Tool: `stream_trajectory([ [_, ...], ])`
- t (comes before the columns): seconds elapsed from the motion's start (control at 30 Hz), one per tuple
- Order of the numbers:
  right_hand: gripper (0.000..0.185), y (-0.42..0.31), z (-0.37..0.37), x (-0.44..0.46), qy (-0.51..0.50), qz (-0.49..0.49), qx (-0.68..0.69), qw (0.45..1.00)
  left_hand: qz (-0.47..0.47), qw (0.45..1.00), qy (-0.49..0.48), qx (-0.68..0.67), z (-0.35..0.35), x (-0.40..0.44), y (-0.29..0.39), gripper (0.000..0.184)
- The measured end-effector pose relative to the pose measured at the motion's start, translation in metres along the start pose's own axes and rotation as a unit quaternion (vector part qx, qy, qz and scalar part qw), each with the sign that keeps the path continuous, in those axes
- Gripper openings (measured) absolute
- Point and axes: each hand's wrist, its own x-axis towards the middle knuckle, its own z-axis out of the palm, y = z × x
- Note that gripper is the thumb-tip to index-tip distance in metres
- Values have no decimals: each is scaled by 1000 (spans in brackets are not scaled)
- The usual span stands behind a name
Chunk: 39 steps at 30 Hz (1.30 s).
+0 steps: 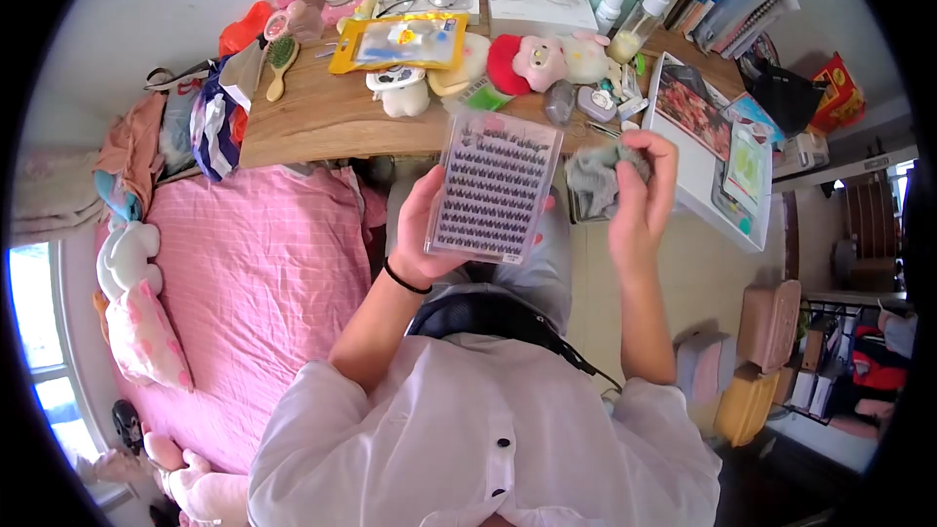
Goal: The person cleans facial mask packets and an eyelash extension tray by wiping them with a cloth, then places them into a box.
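My left hand (422,234) is closed around the lower left side of a clear case of false eyelashes (493,190), with rows of dark lash clusters facing up. The case is tilted in front of the desk edge. To its right, my right hand (644,190) is raised, its thumb and fingers closed on a crumpled grey-green cloth (600,181). The cloth hangs beside the case, apart from it. Part of my left fingers is hidden behind the case.
The wooden desk (322,127) carries plush toys (539,62), a yellow-edged pouch (400,42), a hairbrush (280,63), glasses (425,0) and bottles (644,24). An open white drawer (708,181) juts out at right. A pink bed (264,273) lies at left.
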Motion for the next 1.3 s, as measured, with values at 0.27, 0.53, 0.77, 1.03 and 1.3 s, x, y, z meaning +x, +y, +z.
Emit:
stream_trajectory([
  [0.27, 38, -4, 25, 12, -96, -311, -252, 911, 51, 992, -50, -100, -11, -1, -1, 65],
  [0.53, 46, 6, 20, -23, -220, -344, -248, 878, 74, 991, -34, -107, -10, -1, 7, 61],
  [0.77, 40, -8, 15, 6, -200, -356, -244, 880, 45, 989, -47, -132, -19, -5, -7, 69],
  [1.03, 41, -28, 20, 11, -149, -369, -262, 879, 41, 992, -99, -69, -16, -2, 2, 79],
  [1.3, 35, -23, 17, -32, -358, -389, -211, 823, 80, 994, -19, -65, -35, 2, 1, 82],
])
